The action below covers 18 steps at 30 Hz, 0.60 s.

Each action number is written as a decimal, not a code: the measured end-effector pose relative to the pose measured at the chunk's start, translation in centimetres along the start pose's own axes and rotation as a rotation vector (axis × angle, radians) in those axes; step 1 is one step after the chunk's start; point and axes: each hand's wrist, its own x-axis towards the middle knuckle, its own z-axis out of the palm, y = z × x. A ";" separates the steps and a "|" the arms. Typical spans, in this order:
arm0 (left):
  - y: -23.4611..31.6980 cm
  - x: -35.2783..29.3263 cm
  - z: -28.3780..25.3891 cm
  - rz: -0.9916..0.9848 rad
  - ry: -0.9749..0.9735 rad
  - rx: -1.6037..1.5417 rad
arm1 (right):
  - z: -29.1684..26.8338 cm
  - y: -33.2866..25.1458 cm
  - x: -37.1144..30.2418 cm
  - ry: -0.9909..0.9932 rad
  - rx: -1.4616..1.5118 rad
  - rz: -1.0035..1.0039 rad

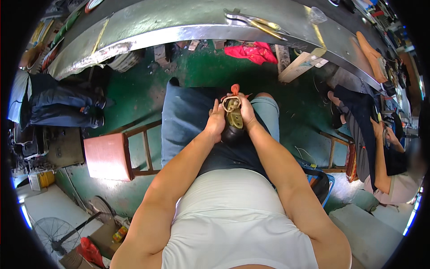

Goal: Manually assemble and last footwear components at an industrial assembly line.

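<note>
Over my lap, both hands hold a dark shoe (pixel 232 135) with an olive-green shoe last (pixel 235 120) inside it. A pale cord loop (pixel 225 102) sits at the top of the last, and an orange-red piece (pixel 235 89) sticks up beyond it. My left hand (pixel 217 120) presses along the shoe's left side, some fingers stretched upward. On the opposite side, my right hand (pixel 246 110) is closed around the last and shoe. The undersides of the fingers are hidden. A dark blue cloth (pixel 183 123) covers my left thigh.
Ahead runs a metal-edged workbench (pixel 179 33) bearing pliers (pixel 255 23) and a tan shoe (pixel 371 56). Red cloth (pixel 253 53) lies beneath it. A padded stool (pixel 107 156) stands left, near another person's legs (pixel 62 105). At right, a person (pixel 389 175) handles dark material. A fan (pixel 56 242) is lower left.
</note>
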 end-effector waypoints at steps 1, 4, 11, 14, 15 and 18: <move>-1.3 1.4 -0.2 -0.146 0.034 0.062 | -3.2 2.0 0.6 0.061 0.002 0.048; -1.0 2.5 -0.5 -0.399 0.039 0.038 | -5.6 5.1 0.9 0.147 -0.094 0.056; -1.0 6.8 0.1 -0.552 -0.048 -0.056 | -4.1 1.8 1.2 0.579 -0.317 0.275; -2.1 8.0 1.8 -0.576 -0.094 -0.093 | -4.9 0.5 -0.3 0.618 -0.220 0.226; -2.1 8.3 2.3 -0.583 -0.111 -0.090 | -4.9 -0.1 -1.0 0.608 -0.165 0.221; -2.7 8.6 2.3 -0.600 -0.153 -0.124 | -1.7 -2.0 -2.3 0.662 -0.154 0.225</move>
